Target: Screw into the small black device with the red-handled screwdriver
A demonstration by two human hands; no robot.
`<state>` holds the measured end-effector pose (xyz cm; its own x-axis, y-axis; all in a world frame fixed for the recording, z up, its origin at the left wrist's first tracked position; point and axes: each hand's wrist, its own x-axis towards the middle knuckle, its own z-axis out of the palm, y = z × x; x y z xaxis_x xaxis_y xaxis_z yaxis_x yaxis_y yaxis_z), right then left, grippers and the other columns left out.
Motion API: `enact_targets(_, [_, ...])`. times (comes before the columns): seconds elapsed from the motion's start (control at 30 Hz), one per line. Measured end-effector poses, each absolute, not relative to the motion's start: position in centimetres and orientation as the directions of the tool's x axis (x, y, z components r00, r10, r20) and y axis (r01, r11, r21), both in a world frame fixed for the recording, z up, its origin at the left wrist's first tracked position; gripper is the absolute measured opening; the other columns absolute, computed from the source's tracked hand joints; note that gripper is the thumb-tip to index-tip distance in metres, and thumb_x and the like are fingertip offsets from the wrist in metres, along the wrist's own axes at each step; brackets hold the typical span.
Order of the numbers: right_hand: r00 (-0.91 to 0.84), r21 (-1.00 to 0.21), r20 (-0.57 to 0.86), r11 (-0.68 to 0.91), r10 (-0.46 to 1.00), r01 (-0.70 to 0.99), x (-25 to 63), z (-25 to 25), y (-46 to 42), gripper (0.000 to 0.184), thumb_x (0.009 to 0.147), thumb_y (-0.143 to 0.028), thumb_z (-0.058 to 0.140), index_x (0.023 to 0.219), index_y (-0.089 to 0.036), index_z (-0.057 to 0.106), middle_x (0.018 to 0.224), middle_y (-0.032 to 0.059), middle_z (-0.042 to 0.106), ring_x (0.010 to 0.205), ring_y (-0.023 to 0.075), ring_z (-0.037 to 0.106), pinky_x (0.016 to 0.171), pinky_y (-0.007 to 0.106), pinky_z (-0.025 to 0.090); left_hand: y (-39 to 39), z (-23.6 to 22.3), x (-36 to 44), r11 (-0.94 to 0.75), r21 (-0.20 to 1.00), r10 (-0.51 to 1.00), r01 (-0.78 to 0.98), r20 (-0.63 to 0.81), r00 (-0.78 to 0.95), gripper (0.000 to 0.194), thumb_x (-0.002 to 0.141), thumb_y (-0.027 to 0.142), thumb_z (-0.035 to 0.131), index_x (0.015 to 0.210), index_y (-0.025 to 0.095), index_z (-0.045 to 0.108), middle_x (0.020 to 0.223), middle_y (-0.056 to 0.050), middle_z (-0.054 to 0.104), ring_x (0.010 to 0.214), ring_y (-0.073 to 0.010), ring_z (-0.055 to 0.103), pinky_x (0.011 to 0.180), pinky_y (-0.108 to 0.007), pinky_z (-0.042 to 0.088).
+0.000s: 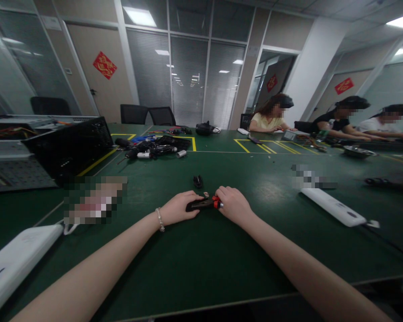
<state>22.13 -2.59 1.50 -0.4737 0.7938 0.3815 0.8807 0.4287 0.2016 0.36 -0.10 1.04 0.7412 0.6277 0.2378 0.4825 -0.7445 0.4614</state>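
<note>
A black tool with red parts (pixel 204 204), in shape like a pair of pliers, lies across between both hands just above the green table. My left hand (pixel 178 208) pinches its dark end between thumb and fingers. On the red end, the curled fingers of my right hand (pixel 234 202) are closed, and a small silvery bit shows beside them. A coiled black cable (pixel 197 181) rests on the table just beyond the hands. Close to the left fingertips is a small pale piece (pixel 206 194), too small to name.
An opened computer case (pixel 70 152) stands at the left beyond a white power bank (pixel 23 255). Another white power bank (pixel 336 206) lies right. Behind are a pile of black cables (pixel 157 147) and a black headset (pixel 206 128). Co-workers (pixel 270 118) sit at the far right.
</note>
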Motion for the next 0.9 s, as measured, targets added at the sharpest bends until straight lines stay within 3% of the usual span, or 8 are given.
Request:
enact_targets(0.33, [-0.448,0.156,0.371,0.421,0.813,0.893,22.07,1.31,-2.63,0.014,0.069,-0.021,0.056,0.082,-0.015,0.055,0.085,0.0053,0.058,0.073,0.0157,0.050,0.064,0.026,0.035,-0.12,1.10,0.39,-0.750,0.456,0.624,0.478,0.250,0.740,0.042,0.076,0.024,0.056,0.117,0.022,0.048,0.102,-0.004,0.053,0.089,-0.0184,0.053,0.081,-0.031,0.042])
enact_targets(0.67, [-0.479,0.221,0.382,0.425,0.790,0.878,22.05,1.73,-2.77,0.013,0.070,-0.018,0.055,0.083,-0.015,0.055,0.085,0.0053,0.058,0.074,0.0165,0.050,0.065,0.027,0.035,-0.17,1.20,0.36,-0.733,0.471,0.638,0.491,0.226,0.736,0.044,0.076,0.029,0.057,0.118,0.023,0.048,0.102,-0.004,0.053,0.089,-0.0188,0.053,0.081,-0.031,0.043])
enact_targets(0.9, [-0.471,0.197,0.367,0.427,0.802,0.882,22.06,1.76,-2.87,0.016,0.070,-0.017,0.055,0.085,-0.015,0.055,0.087,0.0063,0.058,0.075,0.0165,0.051,0.067,0.027,0.036,-0.21,1.24,0.28,-0.736,0.469,0.636,0.488,0.229,0.737,0.044,0.076,0.026,0.057,0.119,0.023,0.047,0.103,-0.004,0.053,0.090,-0.0190,0.053,0.081,-0.032,0.043])
